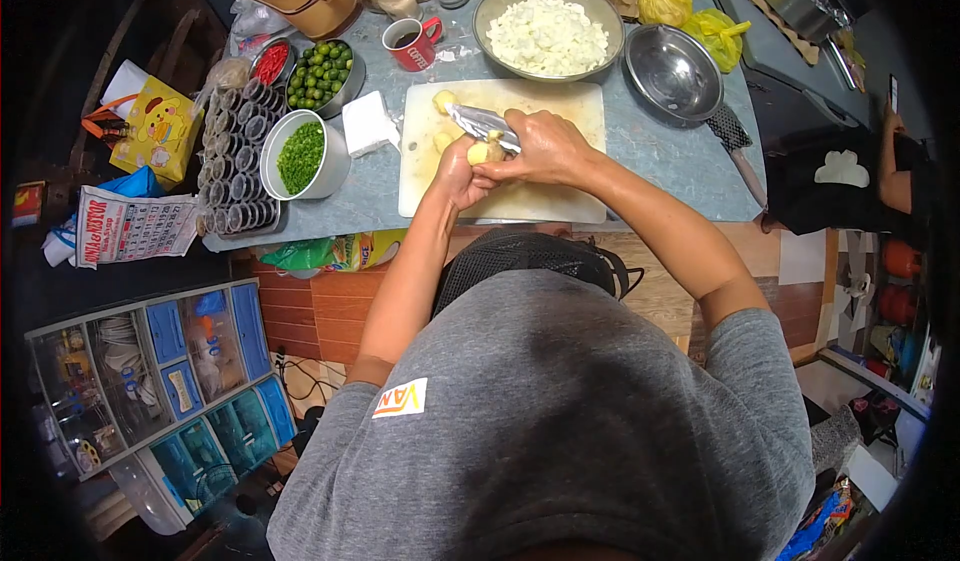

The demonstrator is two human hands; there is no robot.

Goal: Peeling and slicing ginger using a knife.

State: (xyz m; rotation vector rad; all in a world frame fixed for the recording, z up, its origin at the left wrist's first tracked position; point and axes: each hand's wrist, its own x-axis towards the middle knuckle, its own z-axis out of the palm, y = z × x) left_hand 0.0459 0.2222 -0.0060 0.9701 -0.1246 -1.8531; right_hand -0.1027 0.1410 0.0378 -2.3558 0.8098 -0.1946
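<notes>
My left hand (463,177) grips a partly peeled piece of ginger (484,153) above the white plastic cutting board (581,107). My right hand (551,144) is closed around a knife, its broad shiny blade (474,119) pointing to the far left across the ginger. The handle is hidden in that hand. Near the blade's tip, a pale yellow ginger piece (444,100) lies on the board. Another peeled piece (442,141) rests just beyond my left hand.
Behind the board stand a metal bowl of chopped white pieces (551,35) and a red mug (414,49). Leftward are chopped greens in a white tub (330,159), green citrus fruits (320,73) and lidded cups (240,148). A metal bowl (675,73) and flat grater (727,129) lie right. A person (892,163) is at far right.
</notes>
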